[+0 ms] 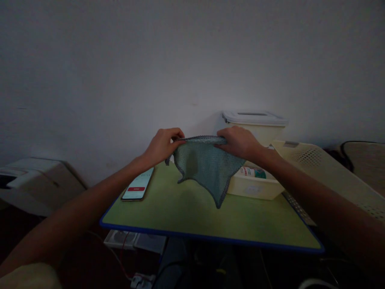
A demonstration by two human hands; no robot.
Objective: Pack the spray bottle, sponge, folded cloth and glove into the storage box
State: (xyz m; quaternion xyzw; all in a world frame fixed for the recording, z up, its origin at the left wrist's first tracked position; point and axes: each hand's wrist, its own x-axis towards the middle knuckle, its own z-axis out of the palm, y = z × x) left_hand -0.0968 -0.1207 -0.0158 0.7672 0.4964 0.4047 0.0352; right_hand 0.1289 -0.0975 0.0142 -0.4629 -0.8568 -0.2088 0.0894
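A thin grey-green cloth (201,164) with a dark checked edging hangs in the air above the table. My left hand (164,144) pinches its upper left part between thumb and fingers. At the upper right, my right hand (239,141) is closed on the same cloth. The top edge is stretched between both hands, while the lower edge droops in uneven points, the longest at the right. A darker patch shows near the cloth's middle left.
The green table (192,220) has a blue rim. At its left lies a lit phone (136,186). A cream tray (255,188) holding a printed item (252,172) stands at the right, before a lidded box (255,118). A perforated cream basket (319,168) is farther right.
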